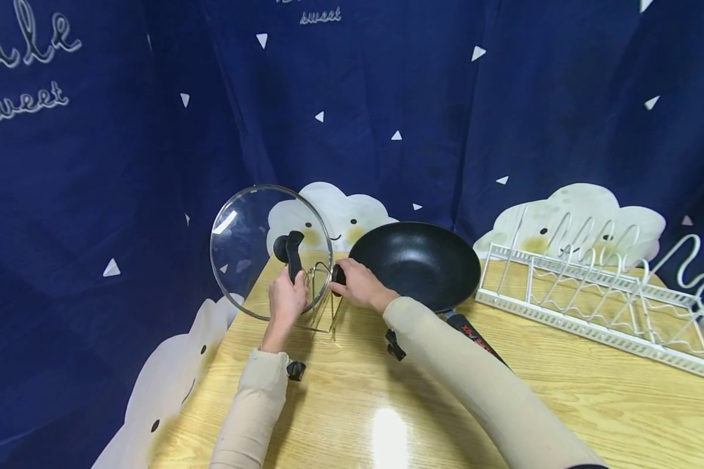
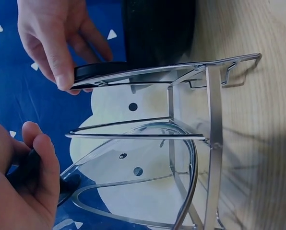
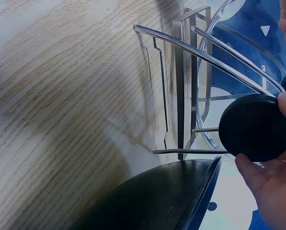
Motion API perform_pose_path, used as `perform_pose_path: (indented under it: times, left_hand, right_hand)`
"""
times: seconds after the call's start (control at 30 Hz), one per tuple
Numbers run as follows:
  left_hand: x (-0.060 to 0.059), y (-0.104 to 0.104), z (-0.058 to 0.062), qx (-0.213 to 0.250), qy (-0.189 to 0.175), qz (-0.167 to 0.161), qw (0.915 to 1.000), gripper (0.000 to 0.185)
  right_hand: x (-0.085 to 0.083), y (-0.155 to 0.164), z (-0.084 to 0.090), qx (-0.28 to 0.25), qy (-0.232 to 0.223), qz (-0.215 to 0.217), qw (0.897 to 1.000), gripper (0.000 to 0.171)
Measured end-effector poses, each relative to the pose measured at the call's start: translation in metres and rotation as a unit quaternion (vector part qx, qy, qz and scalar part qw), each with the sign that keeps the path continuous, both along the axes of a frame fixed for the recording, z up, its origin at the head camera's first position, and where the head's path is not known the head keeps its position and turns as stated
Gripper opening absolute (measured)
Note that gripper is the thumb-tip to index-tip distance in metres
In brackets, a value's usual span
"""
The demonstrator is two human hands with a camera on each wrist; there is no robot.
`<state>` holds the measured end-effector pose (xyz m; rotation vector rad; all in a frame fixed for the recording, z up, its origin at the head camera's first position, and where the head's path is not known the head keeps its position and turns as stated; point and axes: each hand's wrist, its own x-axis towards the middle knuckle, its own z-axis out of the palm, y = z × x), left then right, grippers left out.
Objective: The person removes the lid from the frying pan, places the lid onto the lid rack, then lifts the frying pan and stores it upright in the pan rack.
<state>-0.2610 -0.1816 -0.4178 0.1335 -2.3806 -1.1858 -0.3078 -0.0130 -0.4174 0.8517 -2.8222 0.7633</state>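
A large glass lid (image 1: 243, 254) with a metal rim stands upright over the left side of the table. My left hand (image 1: 286, 296) grips the black handle (image 1: 294, 254) at its centre. The lid's lower rim sits between the wire loops of a small metal rack (image 2: 214, 105) in the left wrist view. My right hand (image 1: 360, 283) pinches a flat black disc (image 3: 253, 127) at the top of the rack's front loop, thumb and fingers at its edge. Just right of the rack, a black wok (image 1: 416, 260) lies with its inside showing, partly behind my right forearm.
The wok's black handle (image 1: 472, 335) points toward the front right. A long white dish rack (image 1: 586, 326) with wavy wire dividers stands on the right of the wooden table (image 1: 340, 417). A dark blue curtain (image 1: 358, 85) with cloud faces hangs behind and at left.
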Motion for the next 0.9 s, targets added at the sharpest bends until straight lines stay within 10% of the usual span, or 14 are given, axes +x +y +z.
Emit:
perform_pose_path:
  times: [0.9]
  left_hand:
    - [0.0018, 0.0077, -0.0033, 0.014, -0.031, -0.004, 0.9994, 0.017]
  right_hand:
    - [-0.0007, -0.0017, -0.0049, -0.011, 0.006, 0.003, 1.000, 0.056]
